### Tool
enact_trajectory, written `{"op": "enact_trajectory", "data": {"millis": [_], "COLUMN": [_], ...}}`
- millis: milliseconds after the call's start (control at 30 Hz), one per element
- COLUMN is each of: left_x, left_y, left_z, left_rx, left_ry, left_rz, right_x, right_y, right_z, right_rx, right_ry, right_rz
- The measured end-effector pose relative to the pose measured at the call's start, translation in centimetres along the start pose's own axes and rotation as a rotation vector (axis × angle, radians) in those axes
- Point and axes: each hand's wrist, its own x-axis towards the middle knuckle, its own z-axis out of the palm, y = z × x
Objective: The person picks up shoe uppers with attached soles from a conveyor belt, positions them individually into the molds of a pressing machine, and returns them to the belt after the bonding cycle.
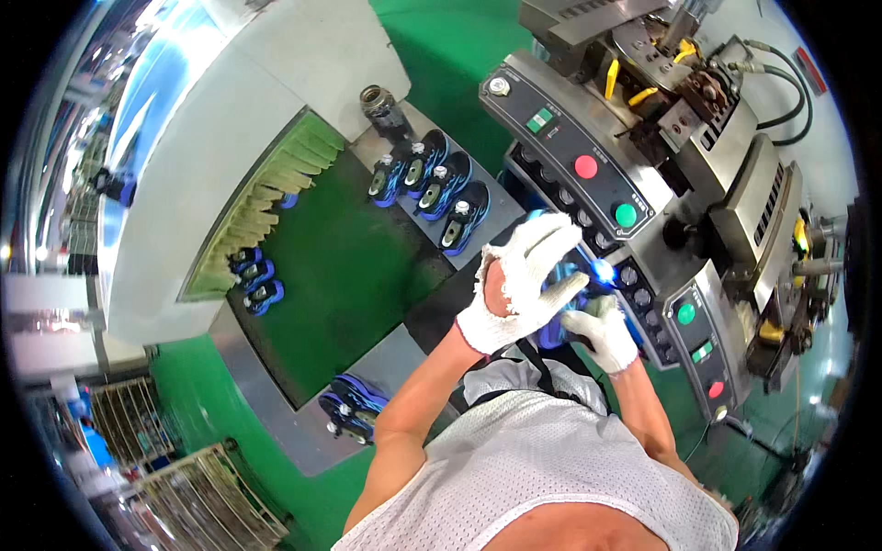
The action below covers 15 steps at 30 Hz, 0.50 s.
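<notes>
Both my hands wear white knit gloves and meet at a blue-and-purple shoe (553,332) in front of the machine. My left hand (528,280) lies over its upper side, fingers stretched and thumb apart; a hole in the glove bares skin near the thumb base. On the right, my right hand (606,336) is closed on the shoe's near end, its fingertips partly hidden. Much of the shoe is covered by my hands. A bright blue-white light (603,270) shines beside it. Several black-and-blue shoes (445,185) stand on the grey ledge to the left.
A green conveyor belt (342,266) carries more shoes (264,297) by a fringed tunnel opening (276,197). A pair of shoes (354,404) sits on the near ledge. Button panels (585,166) and metal machinery (735,184) border the right. A dark jar (384,112) stands at the back.
</notes>
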Motion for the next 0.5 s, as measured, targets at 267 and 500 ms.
{"op": "enact_trajectory", "data": {"millis": [267,500], "left_x": [-2.0,-4.7], "left_y": [3.1,5.8], "left_z": [10.4,19.0], "left_rx": [-0.095,-0.255], "left_ry": [0.170,-0.151], "left_rz": [-0.402,-0.427], "right_x": [-7.5,-6.4], "right_y": [4.3,-4.9], "right_z": [-15.3,-14.6], "right_rx": [-0.013,0.605], "right_ry": [0.536,0.065], "right_rz": [-0.338,-0.373]}}
